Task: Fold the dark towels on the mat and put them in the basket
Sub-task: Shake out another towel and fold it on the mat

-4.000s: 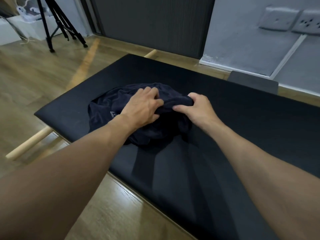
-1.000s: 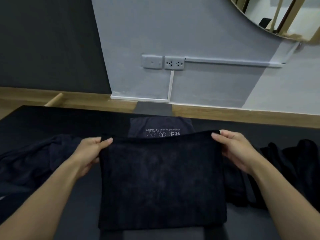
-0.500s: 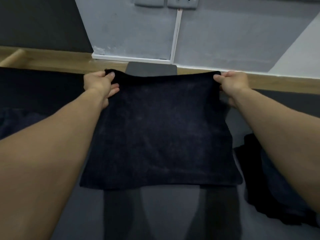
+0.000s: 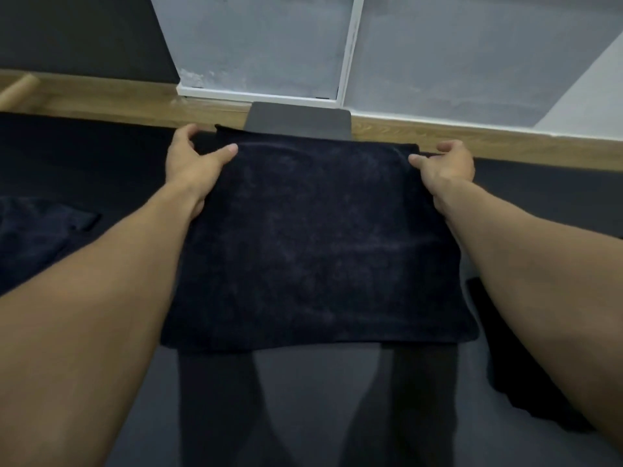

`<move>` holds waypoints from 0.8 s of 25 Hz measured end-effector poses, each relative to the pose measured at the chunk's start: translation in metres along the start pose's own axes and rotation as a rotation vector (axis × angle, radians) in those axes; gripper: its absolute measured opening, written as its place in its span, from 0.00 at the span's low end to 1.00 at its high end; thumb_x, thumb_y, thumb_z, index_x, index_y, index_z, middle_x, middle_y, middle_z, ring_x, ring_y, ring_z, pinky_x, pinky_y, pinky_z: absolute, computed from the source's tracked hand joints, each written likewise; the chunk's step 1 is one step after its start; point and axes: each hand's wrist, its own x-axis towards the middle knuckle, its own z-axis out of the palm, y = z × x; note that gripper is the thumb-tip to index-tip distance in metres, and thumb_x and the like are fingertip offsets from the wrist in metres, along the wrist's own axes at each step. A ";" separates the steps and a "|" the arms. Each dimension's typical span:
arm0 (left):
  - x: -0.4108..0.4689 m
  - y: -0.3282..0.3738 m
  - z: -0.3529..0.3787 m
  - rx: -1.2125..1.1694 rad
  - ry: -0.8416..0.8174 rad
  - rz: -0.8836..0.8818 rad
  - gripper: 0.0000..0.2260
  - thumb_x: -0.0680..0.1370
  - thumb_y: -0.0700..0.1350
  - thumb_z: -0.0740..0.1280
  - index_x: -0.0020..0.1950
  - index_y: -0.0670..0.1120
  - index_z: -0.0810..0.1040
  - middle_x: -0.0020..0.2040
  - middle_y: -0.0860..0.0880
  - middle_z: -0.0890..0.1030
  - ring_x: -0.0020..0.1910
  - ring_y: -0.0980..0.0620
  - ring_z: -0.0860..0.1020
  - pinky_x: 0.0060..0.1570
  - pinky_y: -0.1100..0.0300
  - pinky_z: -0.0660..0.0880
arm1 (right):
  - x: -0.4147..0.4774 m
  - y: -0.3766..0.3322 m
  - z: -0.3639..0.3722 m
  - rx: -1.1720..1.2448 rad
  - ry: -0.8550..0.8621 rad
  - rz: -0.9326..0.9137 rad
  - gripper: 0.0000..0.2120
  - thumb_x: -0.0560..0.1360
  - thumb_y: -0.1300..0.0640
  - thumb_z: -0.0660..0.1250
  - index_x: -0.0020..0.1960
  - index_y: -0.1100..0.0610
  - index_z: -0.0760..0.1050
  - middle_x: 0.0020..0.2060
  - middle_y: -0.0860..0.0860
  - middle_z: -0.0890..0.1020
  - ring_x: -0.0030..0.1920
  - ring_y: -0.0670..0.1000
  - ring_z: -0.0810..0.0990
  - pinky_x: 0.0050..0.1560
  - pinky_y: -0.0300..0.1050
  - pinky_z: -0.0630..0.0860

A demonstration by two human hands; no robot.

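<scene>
On the mat (image 4: 303,406), dark towel (image 4: 317,237), far corners between pinched fingers (image 4: 184,133) of left hand (image 4: 192,165), right hand (image 4: 446,166).

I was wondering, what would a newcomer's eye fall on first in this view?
The dark towel, spread flat in the middle of the mat, dominates the view. The left hand and the right hand pinch its two far corners, with both bare forearms reaching in from below. More dark cloth lies crumpled at the left of the mat.

both arms outstretched | left hand (image 4: 194,163) pinches towel (image 4: 317,237) far-left corner | right hand (image 4: 445,166) pinches far-right corner
</scene>
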 end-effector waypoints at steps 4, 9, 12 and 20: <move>-0.064 -0.019 -0.021 0.341 -0.143 0.288 0.35 0.76 0.49 0.73 0.79 0.47 0.60 0.78 0.43 0.59 0.77 0.47 0.61 0.74 0.53 0.61 | -0.089 -0.003 -0.022 -0.087 0.017 -0.391 0.20 0.76 0.57 0.69 0.67 0.50 0.71 0.65 0.49 0.74 0.65 0.48 0.72 0.70 0.52 0.65; -0.179 -0.052 -0.082 0.746 -0.370 0.953 0.32 0.76 0.70 0.58 0.66 0.47 0.78 0.68 0.46 0.76 0.66 0.47 0.76 0.65 0.51 0.73 | -0.207 0.060 -0.085 -0.685 -0.555 -0.755 0.24 0.72 0.35 0.67 0.65 0.42 0.74 0.67 0.42 0.73 0.68 0.46 0.70 0.69 0.49 0.64; -0.194 -0.067 -0.102 0.938 -0.349 1.145 0.27 0.82 0.61 0.51 0.59 0.45 0.83 0.60 0.46 0.82 0.58 0.47 0.81 0.58 0.51 0.77 | -0.208 0.075 -0.102 -0.905 -0.539 -0.781 0.27 0.76 0.36 0.62 0.73 0.42 0.66 0.74 0.40 0.65 0.73 0.46 0.63 0.71 0.47 0.59; -0.199 -0.011 -0.127 1.048 -0.190 1.117 0.04 0.72 0.38 0.75 0.45 0.44 0.83 0.36 0.49 0.80 0.30 0.46 0.76 0.29 0.54 0.73 | -0.213 0.046 -0.135 -1.038 -0.053 -0.888 0.05 0.74 0.60 0.68 0.48 0.55 0.82 0.39 0.53 0.80 0.41 0.59 0.78 0.38 0.53 0.75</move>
